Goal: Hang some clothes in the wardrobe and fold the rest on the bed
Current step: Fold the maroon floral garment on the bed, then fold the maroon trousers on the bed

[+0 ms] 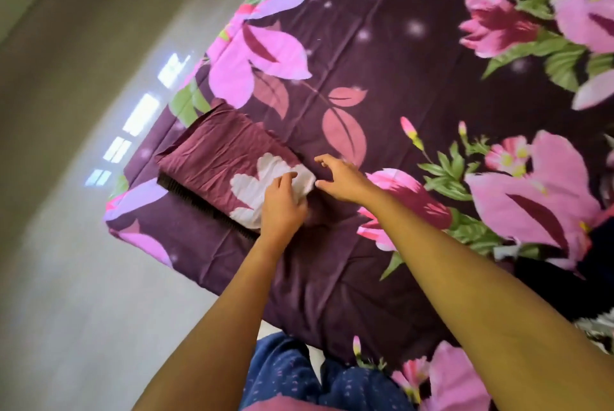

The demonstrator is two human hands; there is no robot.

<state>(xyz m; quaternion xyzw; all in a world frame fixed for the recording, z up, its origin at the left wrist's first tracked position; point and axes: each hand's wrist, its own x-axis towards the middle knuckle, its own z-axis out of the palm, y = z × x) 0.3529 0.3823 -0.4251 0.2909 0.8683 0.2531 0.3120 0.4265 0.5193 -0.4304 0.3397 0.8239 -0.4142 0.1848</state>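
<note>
Two hands are out over the bed [382, 55]. The left hand [282, 203] lies on the one folded garment [212, 158], its fingers bent down onto the white flower print at the garment's near corner. The frame is blurred there, so whether it pinches the cloth or only presses on it cannot be told. The right hand [342, 178] is spread, fingers apart and slightly bent, and holds nothing. It hovers over the sheet just beside that same corner, thumb tip close to the white cloth.

The garment is maroon with a single large white flower, folded into a neat rectangle. A dark ribbed band runs along its long side nearest the person. It lies flat on the dark purple floral sheet, close to the bed's left edge and not far from the bed corner [111, 223], with a narrow strip of sheet between it and the drop to the floor [66, 277].

Beyond the garment and to its right a wide stretch of sheet lies flat, creased only by fold lines. At the far right edge of the bed sits a heap of dark clothes [561, 281], with a grey-and-white patterned piece [598, 327] below it; how many items are there cannot be counted. The person's blue patterned trousers [289, 374] show at the bottom, against the near edge of the bed.
</note>
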